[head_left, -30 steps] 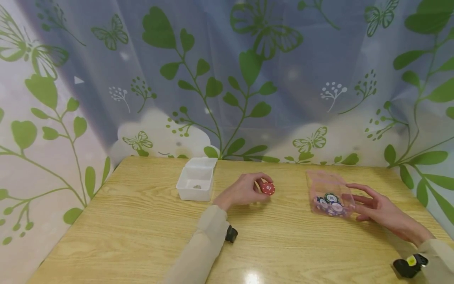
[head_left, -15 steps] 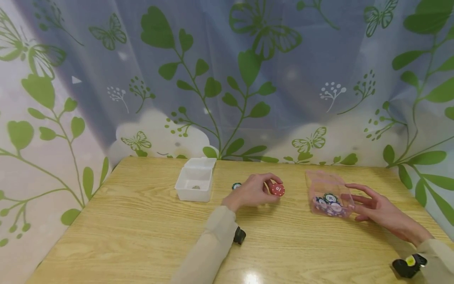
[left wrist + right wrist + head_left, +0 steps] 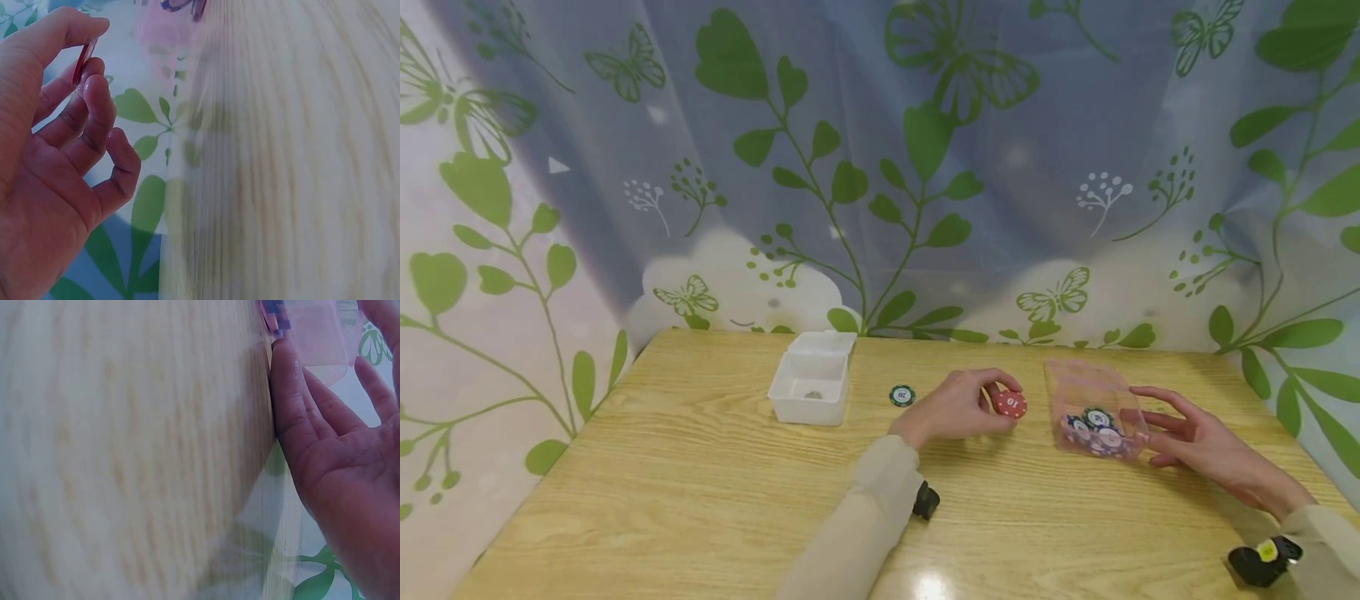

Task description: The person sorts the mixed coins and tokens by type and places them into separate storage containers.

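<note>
My left hand (image 3: 958, 407) pinches a red poker chip (image 3: 1011, 404) marked 10 between thumb and fingers, over the middle of the table. In the left wrist view the chip (image 3: 83, 62) shows edge-on at the fingertips. To the right stands a pink see-through box (image 3: 1097, 396), lid open, with several poker chips (image 3: 1097, 432) inside. My right hand (image 3: 1198, 437) has its fingers loosely extended at the box's right side; in the right wrist view its fingertips are close by the pink box (image 3: 319, 337). A green-rimmed poker chip (image 3: 902, 395) lies flat left of my left hand.
A white box (image 3: 810, 408) with its lid open stands left of the green-rimmed chip, a small object at its bottom. The wooden table (image 3: 700, 500) ends at a patterned curtain (image 3: 865, 167) at the back.
My left hand has moved right with the red chip, closer to the pink box. This uncovers the green-rimmed chip on the table. My right hand stays in place.
</note>
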`<state>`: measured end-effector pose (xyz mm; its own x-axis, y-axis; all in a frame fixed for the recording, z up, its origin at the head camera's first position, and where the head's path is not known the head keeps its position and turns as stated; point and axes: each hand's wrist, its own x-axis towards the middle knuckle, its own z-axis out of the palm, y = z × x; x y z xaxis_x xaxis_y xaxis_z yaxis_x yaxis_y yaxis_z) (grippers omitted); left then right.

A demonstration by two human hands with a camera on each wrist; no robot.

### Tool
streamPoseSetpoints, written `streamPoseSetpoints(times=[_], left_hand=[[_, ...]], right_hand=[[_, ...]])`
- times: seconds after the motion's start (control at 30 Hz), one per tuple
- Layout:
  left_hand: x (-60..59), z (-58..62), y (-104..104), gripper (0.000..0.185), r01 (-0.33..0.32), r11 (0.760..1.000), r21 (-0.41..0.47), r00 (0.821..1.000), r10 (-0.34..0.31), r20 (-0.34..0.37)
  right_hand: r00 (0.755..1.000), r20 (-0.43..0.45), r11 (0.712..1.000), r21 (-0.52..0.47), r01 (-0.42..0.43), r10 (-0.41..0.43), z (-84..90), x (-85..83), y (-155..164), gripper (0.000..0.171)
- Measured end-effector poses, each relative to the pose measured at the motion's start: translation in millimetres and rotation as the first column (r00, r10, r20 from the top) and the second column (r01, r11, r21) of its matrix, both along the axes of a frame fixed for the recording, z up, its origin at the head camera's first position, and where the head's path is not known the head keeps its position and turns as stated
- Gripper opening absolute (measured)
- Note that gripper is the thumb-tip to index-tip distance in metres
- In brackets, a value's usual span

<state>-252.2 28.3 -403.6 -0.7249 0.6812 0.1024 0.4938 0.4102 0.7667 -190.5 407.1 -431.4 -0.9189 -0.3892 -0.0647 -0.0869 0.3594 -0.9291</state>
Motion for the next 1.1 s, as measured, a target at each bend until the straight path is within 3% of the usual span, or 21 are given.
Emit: streamPoseSetpoints(times=[0.43, 0.7, 0.87, 1.1], left_hand=[[0.3, 0.9, 24.9, 0.042, 0.036, 0.999, 0.023, 0.999, -0.036, -0.018], [1.5, 3.5, 40.1, 0.039, 0.037, 0.999, 0.036, 0.999, -0.037, -0.001], [2.8, 4.3, 50.7, 0.045, 0.038, 0.999, 0.034, 0.999, -0.037, -0.022], [2.1, 2.4, 64.4, 0.039, 0.028, 0.999, 0.031, 0.999, -0.027, -0.033]], right_hand=[[0.999, 0.016, 0.999, 0.019, 0.028, -0.028, -0.3, 0.7, 1.0, 0.059], [0.999, 0.020, 0.999, 0.031, 0.033, -0.034, 0.8, -0.5, 0.9, 0.060], [1.000, 0.008, 0.999, 0.022, 0.024, -0.024, 0.7, -0.9, 0.4, 0.059], [1.000, 0.011, 1.000, 0.010, 0.011, -0.011, -0.3, -1.3, 1.1, 0.059]])
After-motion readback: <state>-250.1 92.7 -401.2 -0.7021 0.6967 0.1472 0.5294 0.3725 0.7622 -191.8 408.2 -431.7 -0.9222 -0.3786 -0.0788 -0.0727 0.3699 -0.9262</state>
